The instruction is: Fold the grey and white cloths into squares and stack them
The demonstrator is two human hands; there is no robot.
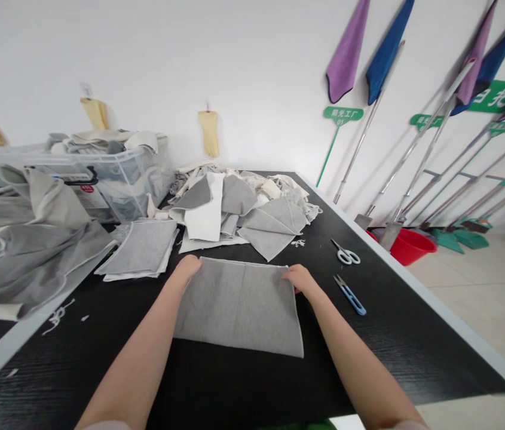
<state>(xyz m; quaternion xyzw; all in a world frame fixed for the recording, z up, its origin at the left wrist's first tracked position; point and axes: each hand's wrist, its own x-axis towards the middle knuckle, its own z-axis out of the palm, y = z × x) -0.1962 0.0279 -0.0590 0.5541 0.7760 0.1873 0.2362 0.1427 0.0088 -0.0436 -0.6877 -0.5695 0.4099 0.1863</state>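
A grey rectangular cloth (238, 307) is spread between my two hands over the black table, its far edge pulled straight. My left hand (189, 264) is closed on the far left corner. At the far right corner, my right hand (297, 278) pinches the same cloth, with the thumb on top. The near edge of the cloth hangs toward me, and a faint crease runs down its middle. Just beyond it lies a loose heap of grey and white cloths (274, 218). Left of my left hand sits a neat stack of grey cloths (142, 248).
Blue thread snips (351, 295) and white-handled scissors (346, 254) lie to the right. A clear plastic bin (122, 179) full of cloths stands back left, with draped grey cloths (46, 251) before it. Mops and a red bucket (413, 246) are beyond the table's right edge (418, 283).
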